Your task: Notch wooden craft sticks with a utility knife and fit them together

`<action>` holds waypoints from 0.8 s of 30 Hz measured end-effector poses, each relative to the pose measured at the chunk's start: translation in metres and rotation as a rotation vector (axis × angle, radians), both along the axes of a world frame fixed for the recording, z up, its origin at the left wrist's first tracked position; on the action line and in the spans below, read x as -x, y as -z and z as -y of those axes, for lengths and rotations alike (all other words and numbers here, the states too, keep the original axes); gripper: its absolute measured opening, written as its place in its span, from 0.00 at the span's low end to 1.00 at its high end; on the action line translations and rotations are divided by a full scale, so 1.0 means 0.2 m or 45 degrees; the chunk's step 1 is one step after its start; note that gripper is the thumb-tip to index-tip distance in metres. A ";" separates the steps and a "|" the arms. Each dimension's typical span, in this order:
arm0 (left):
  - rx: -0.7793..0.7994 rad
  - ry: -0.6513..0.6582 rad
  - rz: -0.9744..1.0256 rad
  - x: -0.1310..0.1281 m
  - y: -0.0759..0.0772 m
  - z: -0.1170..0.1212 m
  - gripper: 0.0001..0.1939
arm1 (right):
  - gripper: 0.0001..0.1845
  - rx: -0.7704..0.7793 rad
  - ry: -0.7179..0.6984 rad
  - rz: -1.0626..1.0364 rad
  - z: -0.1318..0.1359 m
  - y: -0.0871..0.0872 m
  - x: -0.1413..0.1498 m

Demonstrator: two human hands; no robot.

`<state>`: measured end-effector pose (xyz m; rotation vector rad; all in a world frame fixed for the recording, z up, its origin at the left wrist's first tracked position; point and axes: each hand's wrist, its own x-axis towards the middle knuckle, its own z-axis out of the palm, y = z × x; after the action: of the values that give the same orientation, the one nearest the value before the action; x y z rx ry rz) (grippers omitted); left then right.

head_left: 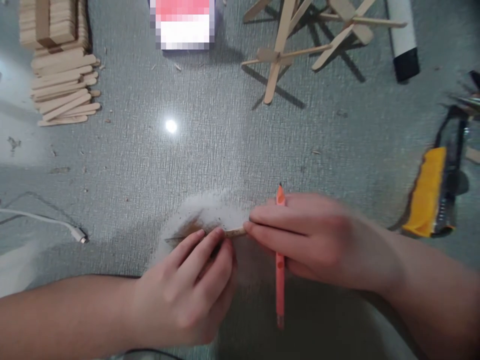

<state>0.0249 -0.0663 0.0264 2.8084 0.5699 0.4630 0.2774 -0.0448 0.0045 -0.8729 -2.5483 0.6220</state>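
A thin wooden craft stick (236, 232), seen nearly edge-on, spans the short gap between my two hands low in the middle of the view. My left hand (198, 285) is closed, with its fingertips pressed on the stick's left part, which they mostly hide. At the other end, the fingertips of my right hand (318, 235) pinch the stick. A coral-pink pencil (280, 290) is tucked in the right hand too, crossing behind the fingers with its tip pointing away from me. Beneath the fingers, the table has a whitish patch (225, 210) with dark smudges.
Craft sticks (65, 90) lie piled at the upper left, below bundled ones (56, 22). A structure of joined sticks (279, 55) stands at the top, near a white tube with a black end (403, 40). A yellow-and-black tool (425, 192) lies right, a white cable (56, 222) left.
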 end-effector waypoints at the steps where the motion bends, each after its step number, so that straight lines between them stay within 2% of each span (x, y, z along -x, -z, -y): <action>1: -0.005 0.012 -0.002 0.00 0.00 0.00 0.13 | 0.17 0.020 0.012 0.006 0.01 0.00 0.00; 6: -0.029 0.049 -0.030 0.00 0.00 -0.02 0.13 | 0.15 0.103 0.075 -0.010 0.02 -0.01 0.01; 18: -0.006 0.024 -0.040 0.01 0.00 -0.01 0.16 | 0.16 0.043 0.167 -0.075 0.05 0.00 0.04; 24: 0.018 0.006 -0.011 0.00 0.00 -0.02 0.14 | 0.14 0.081 0.169 -0.095 0.05 0.01 0.04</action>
<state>0.0252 -0.0633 0.0272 2.7990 0.5658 0.4440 0.2689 -0.0550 0.0034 -1.0119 -2.3933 0.6848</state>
